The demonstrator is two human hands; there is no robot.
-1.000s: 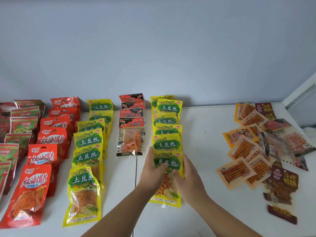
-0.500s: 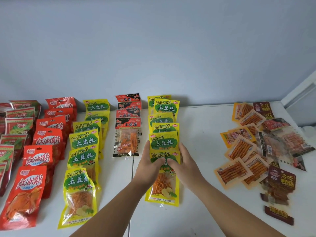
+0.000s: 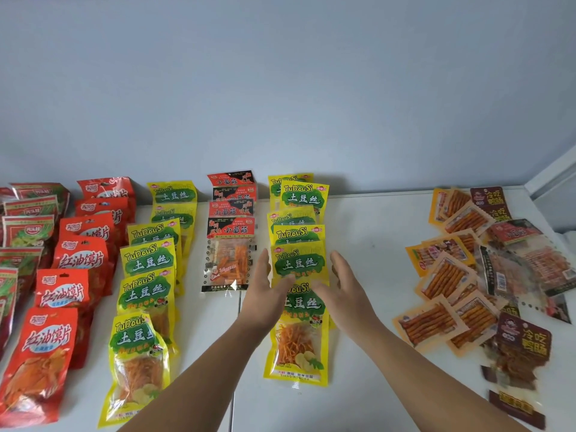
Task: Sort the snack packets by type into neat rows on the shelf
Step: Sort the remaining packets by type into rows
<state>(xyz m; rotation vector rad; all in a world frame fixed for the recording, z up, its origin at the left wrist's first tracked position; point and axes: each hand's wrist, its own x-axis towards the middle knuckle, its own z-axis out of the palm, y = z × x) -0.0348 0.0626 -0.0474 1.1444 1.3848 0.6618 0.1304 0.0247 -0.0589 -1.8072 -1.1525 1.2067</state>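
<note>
1. The yellow packets in my two rows read "TuDouSi" above "土豆丝".
2. The nearest yellow packet also bears a small "NEW" badge.
3. The red packets on my left say "红油馍片".
4. The red-and-black packets read "小面筋".
5. The dark maroon packets on my right read "冷吃鸭肠".

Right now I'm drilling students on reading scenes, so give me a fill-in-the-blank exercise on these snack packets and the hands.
1. The left hand and right hand flank a row of ____ TuDouSi packets.
2. The jumbled pile lies to that row's ____.
3. The black-and-red packets sit between ____ TuDouSi rows.

Missing words: yellow; right; two.
</note>
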